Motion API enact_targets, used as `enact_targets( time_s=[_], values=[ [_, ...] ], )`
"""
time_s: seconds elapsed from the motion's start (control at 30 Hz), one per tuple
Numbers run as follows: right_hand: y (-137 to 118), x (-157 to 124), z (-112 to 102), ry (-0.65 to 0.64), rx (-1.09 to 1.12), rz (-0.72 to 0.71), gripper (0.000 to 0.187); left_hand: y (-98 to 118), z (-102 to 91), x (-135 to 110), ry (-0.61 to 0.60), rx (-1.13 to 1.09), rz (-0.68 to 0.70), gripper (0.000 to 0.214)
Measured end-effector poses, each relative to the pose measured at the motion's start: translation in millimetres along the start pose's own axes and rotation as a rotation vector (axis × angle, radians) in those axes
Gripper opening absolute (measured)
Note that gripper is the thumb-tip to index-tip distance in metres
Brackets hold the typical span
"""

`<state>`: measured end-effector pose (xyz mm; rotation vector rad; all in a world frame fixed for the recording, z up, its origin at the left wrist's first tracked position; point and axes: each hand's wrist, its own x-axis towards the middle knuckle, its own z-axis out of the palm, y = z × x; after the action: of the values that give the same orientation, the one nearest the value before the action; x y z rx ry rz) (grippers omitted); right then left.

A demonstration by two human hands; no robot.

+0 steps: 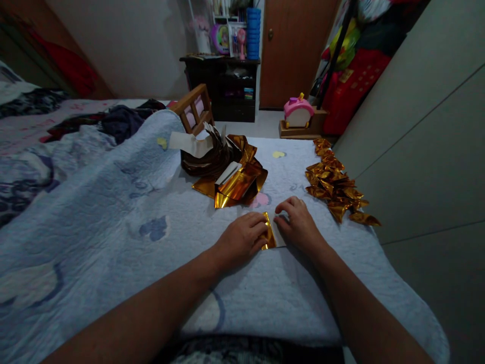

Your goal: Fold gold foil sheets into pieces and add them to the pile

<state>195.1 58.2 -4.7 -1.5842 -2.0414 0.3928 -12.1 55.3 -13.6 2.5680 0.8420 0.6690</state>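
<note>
A small sheet of gold foil paper with a pale part on its right lies flat on the quilt in front of me. My left hand presses on its left side, fingers close together and bent over the gold strip. At the right edge, my right hand rests against the pale part, thumb and forefinger curved with a gap between them. Beyond my hands sits a loose pile of gold foil sheets beside a thick curled stack of paper. Folded gold foil pieces lie heaped at the right.
The light blue quilt covers the bed surface and bunches up at the left. A wooden rail stands at its far edge. Past it are a dark cabinet, a pink toy and a door. A pale wardrobe borders the right.
</note>
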Motion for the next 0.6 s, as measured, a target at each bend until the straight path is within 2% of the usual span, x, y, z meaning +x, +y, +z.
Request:
enact_targets(
  time_s=[0.17,0.33,0.6],
  values=[
    [-6.9,-3.2,-13.1,-0.209,0.118,0.038,0.011,-4.5,6.4,-1.0,-0.016,0.01,0.015,0.031],
    [-10.2,-5.1,-18.8,-0.313,0.117,0.05,0.01,-6.5,5.7,-2.2,-0.024,0.006,0.02,0.027],
    [-11.5,-8.0,-14.4,-0.356,-0.017,0.054,0.009,-5.3,4.7,-3.2,0.015,-0.021,-0.033,0.033]
  ],
)
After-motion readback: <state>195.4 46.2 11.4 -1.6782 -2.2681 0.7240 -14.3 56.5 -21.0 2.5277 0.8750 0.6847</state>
